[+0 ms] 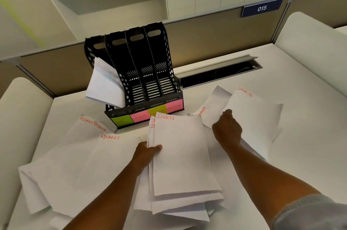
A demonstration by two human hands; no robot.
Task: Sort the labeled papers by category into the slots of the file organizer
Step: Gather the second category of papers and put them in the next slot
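Note:
A black file organizer stands at the desk's far middle, its front tagged with green, pink, yellow and pink notes. White sheets lean out of its leftmost slot. My left hand grips the left edge of a stack of SPORTS papers in front of the organizer. My right hand rests on the left edge of another SPORTS sheet to the right, fingers curled over it. FINANCE papers lie spread at the left. One more FINANCE sheet shows partly behind my right hand.
The white desk has an open cable trough behind the papers at the right. A tan partition with a blue 015 plate runs along the back. White curved panels rise at the left and right desk edges.

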